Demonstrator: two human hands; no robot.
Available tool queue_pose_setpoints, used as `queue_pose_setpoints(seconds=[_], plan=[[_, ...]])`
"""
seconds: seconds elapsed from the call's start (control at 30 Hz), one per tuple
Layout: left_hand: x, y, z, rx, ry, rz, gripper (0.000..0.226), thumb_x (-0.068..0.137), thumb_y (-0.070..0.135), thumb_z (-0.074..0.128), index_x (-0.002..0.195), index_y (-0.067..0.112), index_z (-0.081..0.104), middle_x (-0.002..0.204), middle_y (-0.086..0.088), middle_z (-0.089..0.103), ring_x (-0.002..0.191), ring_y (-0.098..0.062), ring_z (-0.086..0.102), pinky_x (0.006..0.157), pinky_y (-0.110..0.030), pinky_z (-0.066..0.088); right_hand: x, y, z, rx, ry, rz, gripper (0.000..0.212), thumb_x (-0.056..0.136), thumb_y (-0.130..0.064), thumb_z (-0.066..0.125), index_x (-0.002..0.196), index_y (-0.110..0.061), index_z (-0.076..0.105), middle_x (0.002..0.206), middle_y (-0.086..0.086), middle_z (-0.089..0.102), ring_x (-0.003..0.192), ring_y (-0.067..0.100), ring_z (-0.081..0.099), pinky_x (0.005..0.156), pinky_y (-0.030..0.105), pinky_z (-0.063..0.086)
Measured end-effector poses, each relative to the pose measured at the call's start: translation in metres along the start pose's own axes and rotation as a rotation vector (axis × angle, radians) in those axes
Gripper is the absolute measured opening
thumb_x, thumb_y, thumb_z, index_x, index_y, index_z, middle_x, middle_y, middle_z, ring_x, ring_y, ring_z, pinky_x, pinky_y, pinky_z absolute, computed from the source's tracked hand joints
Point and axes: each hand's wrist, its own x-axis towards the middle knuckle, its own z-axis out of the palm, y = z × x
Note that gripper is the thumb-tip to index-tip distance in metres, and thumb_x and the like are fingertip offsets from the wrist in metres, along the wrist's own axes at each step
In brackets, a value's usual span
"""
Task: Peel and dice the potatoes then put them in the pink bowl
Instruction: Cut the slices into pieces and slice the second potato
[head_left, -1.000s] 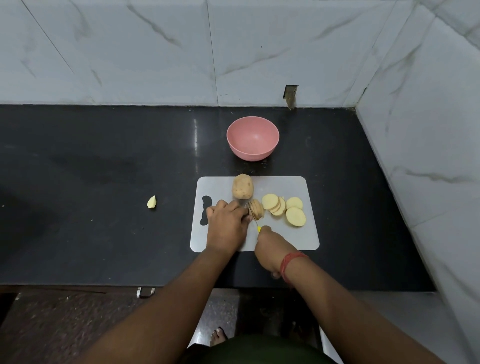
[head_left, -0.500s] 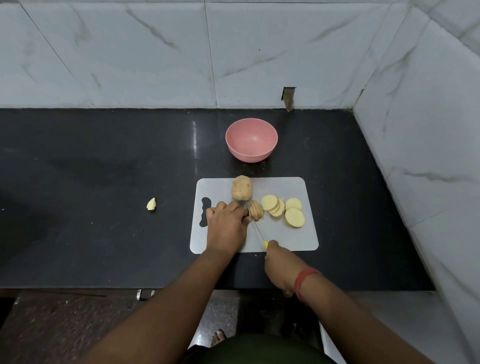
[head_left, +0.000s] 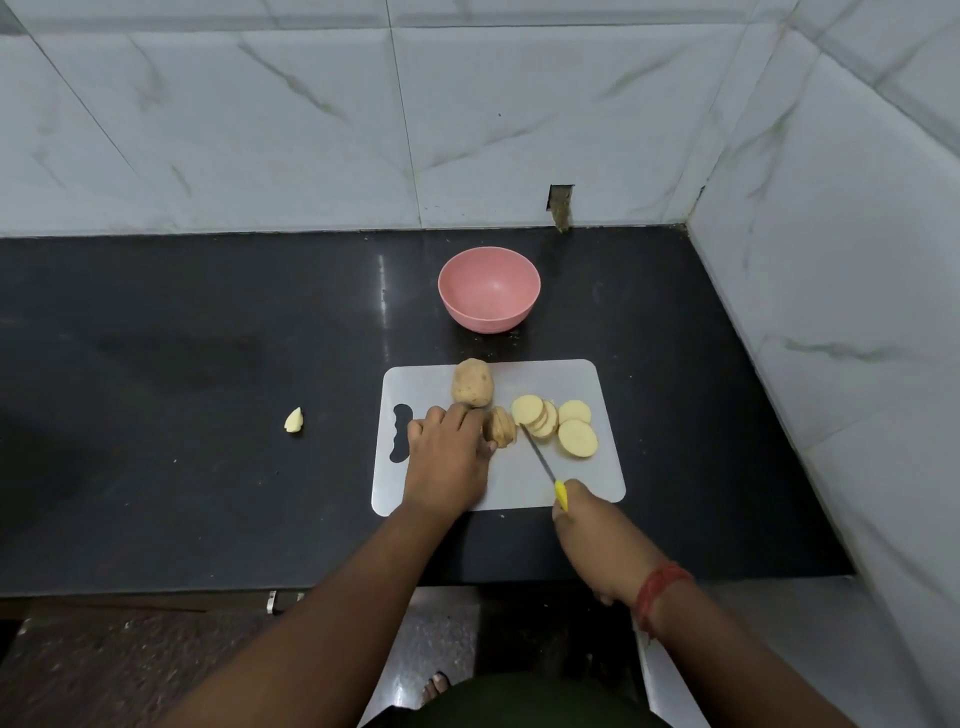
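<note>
Slicing risk: my left hand (head_left: 451, 457) pins the half-cut potato (head_left: 501, 427) with curled fingers right at the cut face, so I judge a careless stroke could nick a fingertip
Knife grip: my right hand (head_left: 587, 530) is clenched round the yellow handle of the knife (head_left: 543, 462), whose blade tip sits between the held potato and the slices (head_left: 556, 423)
Blade path: the tip lies just beside the fanned slices; I reckon a sideways drag could scatter them off the cutting board (head_left: 597, 483)
Skin: the held piece looks unpeeled and so does the whole potato (head_left: 471, 383) touching my left knuckles, so I suspect peel could end up in the dice
Rolling hazard: that whole potato is round and loose near the far edge of the board; a bump from my left hand could send it onto the counter (head_left: 208, 467)
Pink bowl (head_left: 489, 288): stands beyond the board, apart from it, nothing visible inside; carrying pieces over that gap may drop some
Stray piece (head_left: 294, 420): lies well to the left on the counter, easy to forget
Board: thin and light-looking, it may slide under pressure
</note>
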Motion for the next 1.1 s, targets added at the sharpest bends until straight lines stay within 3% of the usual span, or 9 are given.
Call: queue_pose_setpoints(seconds=[0.13, 0.23, 0.37, 0.47, 0.63, 0.9, 1.1], plan=[[0.006, 0.002, -0.001, 0.043, -0.009, 0.184, 0.042, 0.084, 0.027, 0.070, 0.124, 0.030, 0.060, 0.120, 0.007, 0.058, 0.101, -0.023, 0.051, 0.081, -0.040, 0.036, 0.007, -0.002, -0.012, 0.107, 0.056, -0.021, 0.018, 0.102, -0.030, 0.028, 0.107, -0.018, 0.040, 0.083, 0.008, 0.053, 0.051, 0.020, 0.047, 0.039, 0.025, 0.040], [0.008, 0.002, 0.003, 0.071, -0.009, 0.247, 0.037, 0.082, 0.022, 0.072, 0.117, 0.030, 0.064, 0.118, 0.005, 0.058, 0.102, -0.023, 0.053, 0.078, -0.038, 0.035, 0.011, -0.001, -0.019, 0.132, 0.071, -0.002, 0.019, 0.102, -0.031, 0.028, 0.112, -0.020, 0.041, 0.085, 0.007, 0.054, 0.052, 0.021, 0.051, 0.040, 0.024, 0.041], [0.011, 0.002, 0.010, 0.021, -0.016, 0.259, 0.029, 0.084, 0.017, 0.072, 0.111, 0.022, 0.066, 0.110, -0.001, 0.056, 0.096, -0.025, 0.054, 0.072, -0.035, 0.035, 0.018, 0.001, -0.025, 0.137, 0.084, 0.010, 0.019, 0.103, -0.033, 0.028, 0.112, -0.020, 0.040, 0.086, 0.008, 0.056, 0.053, 0.022, 0.054, 0.043, 0.027, 0.048], [0.013, 0.007, 0.009, -0.063, -0.098, 0.204, 0.022, 0.087, 0.018, 0.068, 0.109, 0.020, 0.065, 0.109, -0.003, 0.053, 0.093, -0.025, 0.054, 0.071, -0.034, 0.044, 0.023, -0.002, -0.027, 0.115, 0.069, 0.016, 0.019, 0.103, -0.033, 0.028, 0.114, -0.021, 0.038, 0.087, 0.009, 0.057, 0.050, 0.022, 0.055, 0.044, 0.029, 0.050], [0.013, 0.022, 0.005, -0.144, -0.152, 0.152, 0.019, 0.096, 0.026, 0.061, 0.113, 0.019, 0.064, 0.112, -0.004, 0.048, 0.091, -0.020, 0.054, 0.068, -0.027, 0.036, 0.026, -0.008, -0.031, 0.107, 0.053, 0.004, 0.018, 0.102, -0.032, 0.029, 0.112, -0.020, 0.037, 0.089, 0.010, 0.056, 0.048, 0.025, 0.055, 0.047, 0.034, 0.052], [0.009, -0.001, 0.013, -0.008, -0.076, 0.348, 0.042, 0.087, 0.020, 0.059, 0.129, 0.015, 0.058, 0.126, -0.005, 0.053, 0.104, -0.026, 0.053, 0.079, -0.039, 0.049, 0.029, -0.006, -0.040, 0.103, 0.058, -0.011, 0.018, 0.102, -0.030, 0.028, 0.110, -0.020, 0.040, 0.090, 0.009, 0.056, 0.053, 0.025, 0.057, 0.049, 0.038, 0.054], [0.016, 0.009, 0.013, -0.025, -0.096, 0.222, 0.028, 0.089, 0.025, 0.065, 0.117, 0.019, 0.061, 0.107, -0.004, 0.055, 0.094, -0.027, 0.055, 0.076, -0.040, 0.048, 0.033, -0.004, -0.042, 0.099, 0.049, -0.011, 0.018, 0.102, -0.030, 0.029, 0.114, -0.021, 0.039, 0.093, 0.008, 0.056, 0.055, 0.025, 0.058, 0.051, 0.039, 0.055]])
